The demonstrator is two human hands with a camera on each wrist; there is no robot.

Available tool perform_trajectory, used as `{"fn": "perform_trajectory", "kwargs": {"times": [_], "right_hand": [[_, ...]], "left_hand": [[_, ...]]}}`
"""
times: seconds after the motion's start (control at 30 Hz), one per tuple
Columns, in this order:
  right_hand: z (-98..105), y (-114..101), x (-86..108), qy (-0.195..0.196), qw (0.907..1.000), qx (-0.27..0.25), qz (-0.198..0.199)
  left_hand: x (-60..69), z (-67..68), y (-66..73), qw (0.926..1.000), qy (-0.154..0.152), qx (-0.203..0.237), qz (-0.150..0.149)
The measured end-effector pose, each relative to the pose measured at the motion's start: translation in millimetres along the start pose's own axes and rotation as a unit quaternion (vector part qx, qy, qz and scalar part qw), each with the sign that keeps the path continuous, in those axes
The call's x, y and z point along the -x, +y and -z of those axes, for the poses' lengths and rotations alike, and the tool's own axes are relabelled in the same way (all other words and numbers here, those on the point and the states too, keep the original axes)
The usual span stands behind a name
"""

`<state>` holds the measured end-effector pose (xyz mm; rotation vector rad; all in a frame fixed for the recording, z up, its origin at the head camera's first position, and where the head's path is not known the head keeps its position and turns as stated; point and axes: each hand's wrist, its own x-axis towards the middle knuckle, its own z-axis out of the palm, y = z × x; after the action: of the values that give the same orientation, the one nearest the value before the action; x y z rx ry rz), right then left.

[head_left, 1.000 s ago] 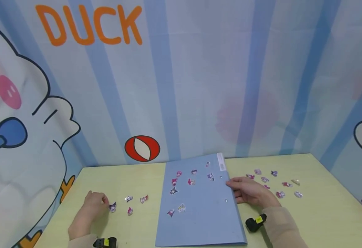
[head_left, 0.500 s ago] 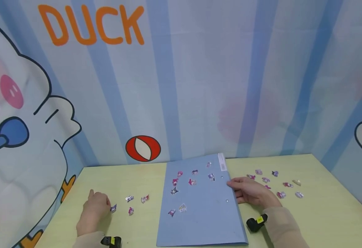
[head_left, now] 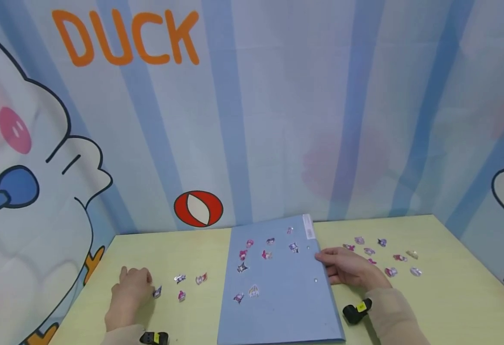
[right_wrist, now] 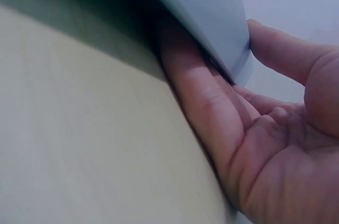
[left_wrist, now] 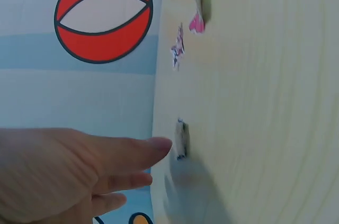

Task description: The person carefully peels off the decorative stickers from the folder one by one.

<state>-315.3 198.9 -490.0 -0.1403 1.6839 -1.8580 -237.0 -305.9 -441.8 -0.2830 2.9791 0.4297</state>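
Note:
On the left of the table, my left hand [head_left: 130,293] is beside a small purple-and-dark sticker [head_left: 157,292]. In the left wrist view, a fingertip of the left hand [left_wrist: 87,168] is against or just short of that sticker [left_wrist: 181,139], seen nearly edge-on; whether they touch is unclear. The blue folder [head_left: 286,306], bearing several character stickers, lies in the middle. My right hand [head_left: 353,267] grips its right edge. In the right wrist view, fingers of the right hand [right_wrist: 254,123] go under the folder [right_wrist: 212,17], the thumb on its other side.
Three other loose stickers, one of them pink [head_left: 181,296], lie between the left hand and the folder. Several more, including a purple one [head_left: 382,242], are spread beyond the right hand. A striped curtain [head_left: 277,120] hangs behind the table [head_left: 459,297].
My left hand has shifted slightly right, and the sticker beside it has turned from facing up to more edge-on. My right hand keeps its grip on the folder.

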Motion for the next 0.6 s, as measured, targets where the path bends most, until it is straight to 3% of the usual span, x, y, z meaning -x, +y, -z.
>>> {"fn": "perform_trajectory", "kwargs": {"times": [0.1,0.23,0.37,0.6], "right_hand": [[-1.2,2.4,0.4,-0.001,1.0000,-0.002,-0.003],[-1.2,3.2,-0.3,-0.001,1.0000,0.000,-0.002],[-0.2,0.7,-0.7,0.000,1.0000,0.000,0.000],[0.6,-0.3,-1.1,-0.001,1.0000,-0.003,0.000]], "left_hand": [[-0.1,-1.4,7.6,0.9999,-0.001,0.004,-0.014],[1.6,-2.8,22.4,0.9972,0.016,0.019,-0.070],[3.2,-4.9,45.6,0.9925,0.034,0.036,-0.112],[5.7,-15.0,83.0,0.9837,0.032,0.054,-0.169]]}}
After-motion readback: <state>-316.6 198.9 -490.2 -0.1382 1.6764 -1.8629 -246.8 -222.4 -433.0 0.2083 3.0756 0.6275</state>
